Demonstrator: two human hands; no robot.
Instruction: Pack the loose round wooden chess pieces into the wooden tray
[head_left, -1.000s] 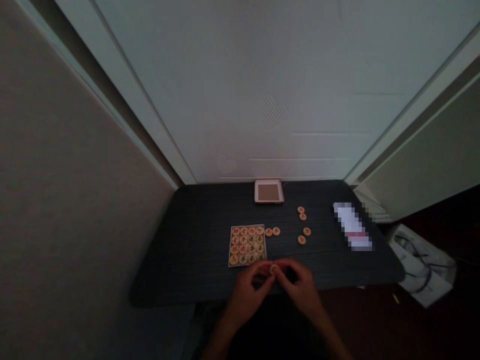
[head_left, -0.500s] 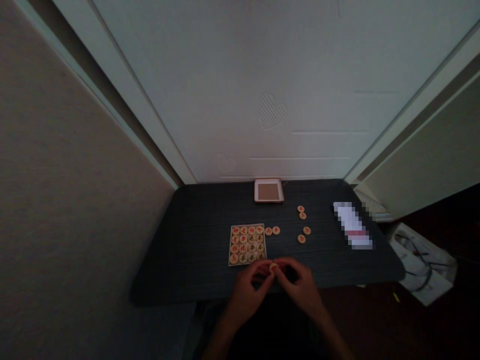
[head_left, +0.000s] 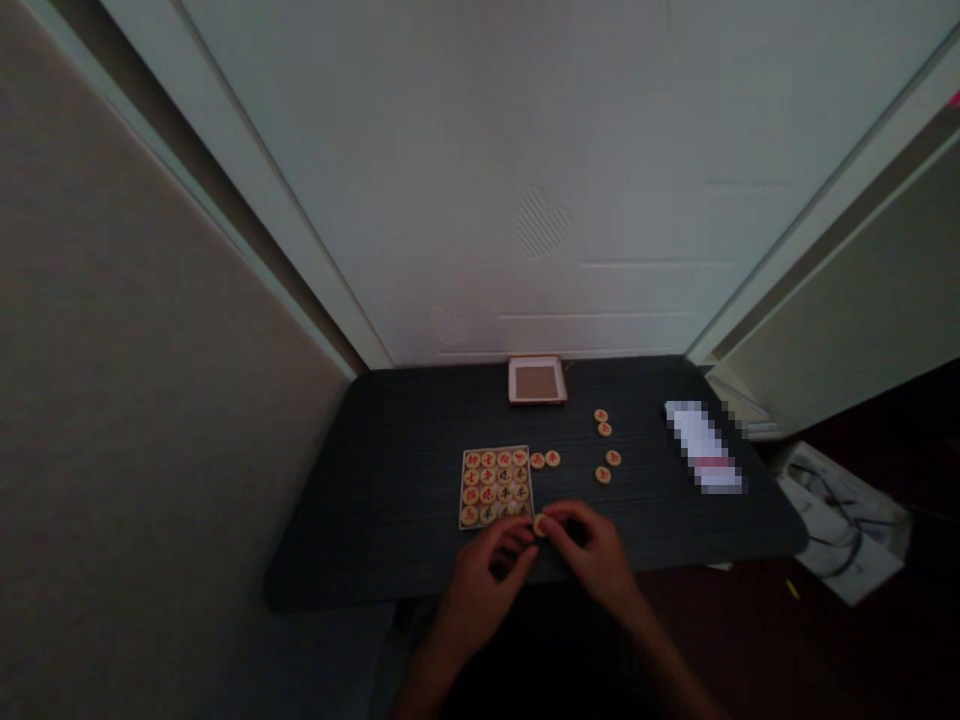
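Note:
Between the thumb and fingers of my right hand (head_left: 592, 555) is a round xiangqi piece (head_left: 540, 525). My left hand (head_left: 484, 575) is just left of that piece, thumb and fingers apart; whether a fingertip touches it I cannot tell. A shallow square box (head_left: 460, 490) lies beyond my left hand, filled with rows of xiangqi pieces with red or black characters. My left fingers cover its near right corner. Two red-marked pieces (head_left: 553, 458) lie side by side against the box's right side.
Several loose red-marked pieces (head_left: 603, 475) lie farther right on the dark table (head_left: 360, 520). A box lid or tray (head_left: 537, 382) stands at the back edge by the white door. A pixelated white item (head_left: 705, 450) is at the right. On the floor is a white container (head_left: 847, 540) with cables.
The piece has shifted slightly left and away from me in my right hand. My left thumb has come off it, and the left hand has moved a little left.

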